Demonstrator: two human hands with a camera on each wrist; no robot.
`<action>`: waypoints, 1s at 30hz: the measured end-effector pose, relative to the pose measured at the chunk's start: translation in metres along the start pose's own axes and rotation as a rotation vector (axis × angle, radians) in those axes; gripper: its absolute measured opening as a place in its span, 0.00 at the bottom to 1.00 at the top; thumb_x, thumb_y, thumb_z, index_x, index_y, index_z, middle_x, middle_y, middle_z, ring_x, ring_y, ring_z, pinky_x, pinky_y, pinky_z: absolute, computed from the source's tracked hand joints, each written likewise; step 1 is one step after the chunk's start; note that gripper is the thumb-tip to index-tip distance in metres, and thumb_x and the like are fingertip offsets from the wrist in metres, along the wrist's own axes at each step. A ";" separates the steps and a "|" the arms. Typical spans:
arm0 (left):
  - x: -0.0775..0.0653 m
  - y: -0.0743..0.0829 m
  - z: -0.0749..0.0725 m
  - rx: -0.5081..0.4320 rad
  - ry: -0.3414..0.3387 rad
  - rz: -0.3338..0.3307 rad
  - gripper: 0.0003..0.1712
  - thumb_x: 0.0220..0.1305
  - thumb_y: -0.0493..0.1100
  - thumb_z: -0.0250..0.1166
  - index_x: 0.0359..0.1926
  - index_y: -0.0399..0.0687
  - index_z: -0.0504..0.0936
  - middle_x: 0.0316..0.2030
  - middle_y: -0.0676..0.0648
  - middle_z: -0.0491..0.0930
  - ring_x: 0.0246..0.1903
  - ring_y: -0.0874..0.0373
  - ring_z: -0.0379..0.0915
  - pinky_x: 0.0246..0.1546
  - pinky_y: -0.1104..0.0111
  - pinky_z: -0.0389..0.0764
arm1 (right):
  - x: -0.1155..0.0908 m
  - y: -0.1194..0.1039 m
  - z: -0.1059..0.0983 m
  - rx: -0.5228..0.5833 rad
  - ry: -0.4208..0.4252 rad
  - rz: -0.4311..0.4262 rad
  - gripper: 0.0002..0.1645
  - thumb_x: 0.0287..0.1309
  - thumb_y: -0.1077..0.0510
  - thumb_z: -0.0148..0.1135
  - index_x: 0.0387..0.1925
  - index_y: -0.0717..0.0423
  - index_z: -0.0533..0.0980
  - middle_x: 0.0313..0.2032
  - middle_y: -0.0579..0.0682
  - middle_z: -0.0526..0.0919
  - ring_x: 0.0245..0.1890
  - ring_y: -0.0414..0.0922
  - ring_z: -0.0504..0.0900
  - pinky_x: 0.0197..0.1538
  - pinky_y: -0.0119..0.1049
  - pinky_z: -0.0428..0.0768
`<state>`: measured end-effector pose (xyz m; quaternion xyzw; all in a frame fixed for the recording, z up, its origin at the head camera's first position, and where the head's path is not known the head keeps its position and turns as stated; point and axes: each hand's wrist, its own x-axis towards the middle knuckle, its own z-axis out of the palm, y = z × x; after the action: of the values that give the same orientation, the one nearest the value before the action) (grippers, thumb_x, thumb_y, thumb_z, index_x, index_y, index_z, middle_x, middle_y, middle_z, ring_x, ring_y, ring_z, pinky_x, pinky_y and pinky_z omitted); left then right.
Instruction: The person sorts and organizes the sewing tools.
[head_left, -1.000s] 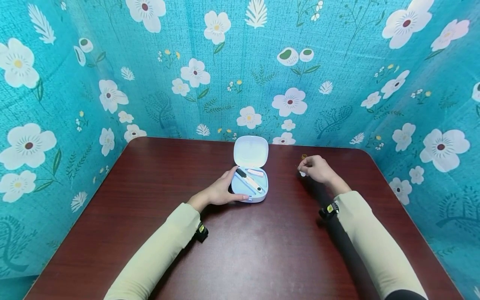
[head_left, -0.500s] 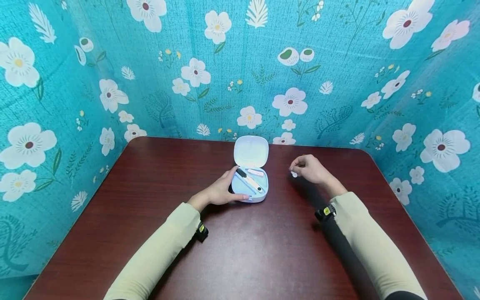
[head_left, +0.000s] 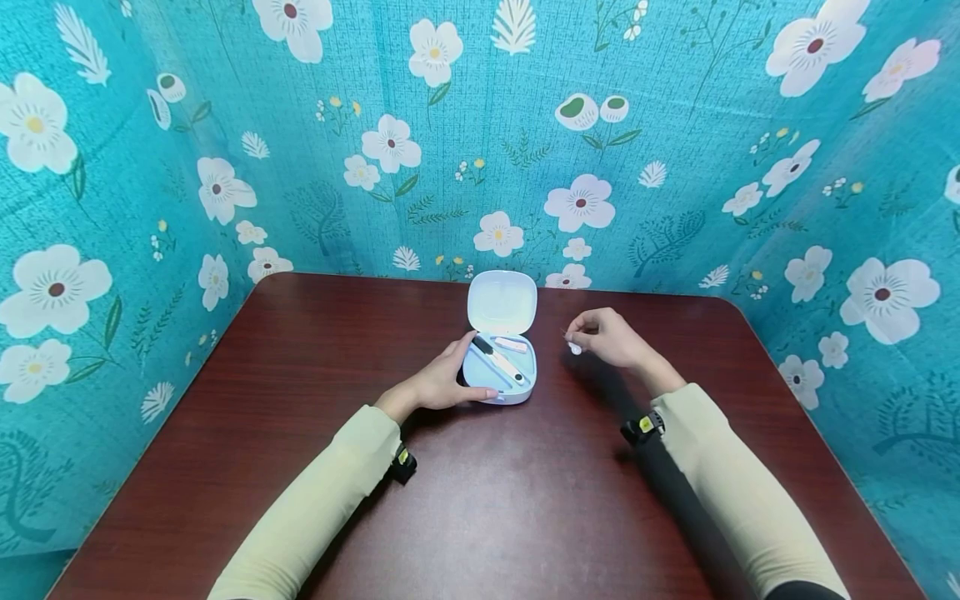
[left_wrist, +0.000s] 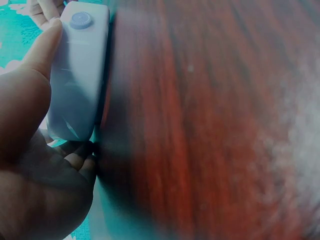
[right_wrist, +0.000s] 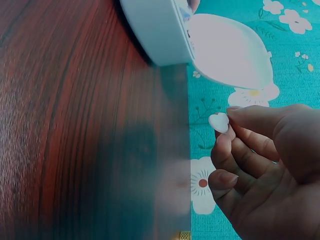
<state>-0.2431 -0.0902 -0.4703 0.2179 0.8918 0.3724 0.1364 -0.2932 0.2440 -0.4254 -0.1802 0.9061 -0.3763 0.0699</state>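
A pale blue case [head_left: 529,392] stands on the table with its white lid [head_left: 502,303] raised. My left hand [head_left: 438,379] grips its left side, thumb along the front by the round button [left_wrist: 81,20] and fingers around the far side. Inside lie a slim black-and-white stick [head_left: 504,364] and a small pale pink piece [head_left: 511,344]. To the right of the case, my right hand [head_left: 611,337] pinches a small white heart-shaped piece [right_wrist: 219,122] between thumb and fingertips, held above the table. The other fingers of that hand curl loosely below it.
The dark red wooden table [head_left: 480,508] reaches back to a turquoise flowered cloth [head_left: 450,167], which also hangs along both sides. A small gold-coloured textured thing [right_wrist: 184,235] shows at the bottom of the right wrist view.
My right hand has moved left toward the case with the white heart-shaped piece, away from a gold-coloured ring-like thing at the back right. The left hand and the case have stayed put.
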 end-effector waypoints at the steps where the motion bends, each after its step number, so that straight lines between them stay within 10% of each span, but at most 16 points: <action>1: 0.000 0.000 0.000 0.001 0.000 -0.001 0.69 0.58 0.64 0.74 0.83 0.51 0.38 0.78 0.39 0.50 0.75 0.48 0.53 0.74 0.54 0.59 | 0.000 -0.001 0.001 0.000 -0.002 0.001 0.10 0.71 0.60 0.62 0.40 0.65 0.84 0.33 0.55 0.84 0.33 0.50 0.77 0.36 0.40 0.77; 30: 0.000 0.000 0.001 -0.006 0.004 -0.004 0.69 0.58 0.64 0.75 0.83 0.50 0.38 0.77 0.38 0.51 0.74 0.47 0.55 0.73 0.54 0.60 | 0.010 -0.041 0.042 0.019 -0.023 -0.097 0.05 0.68 0.62 0.65 0.37 0.59 0.85 0.33 0.53 0.85 0.34 0.49 0.77 0.36 0.39 0.75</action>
<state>-0.2428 -0.0893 -0.4706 0.2149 0.8914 0.3751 0.1360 -0.2800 0.1854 -0.4260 -0.2276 0.8918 -0.3858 0.0635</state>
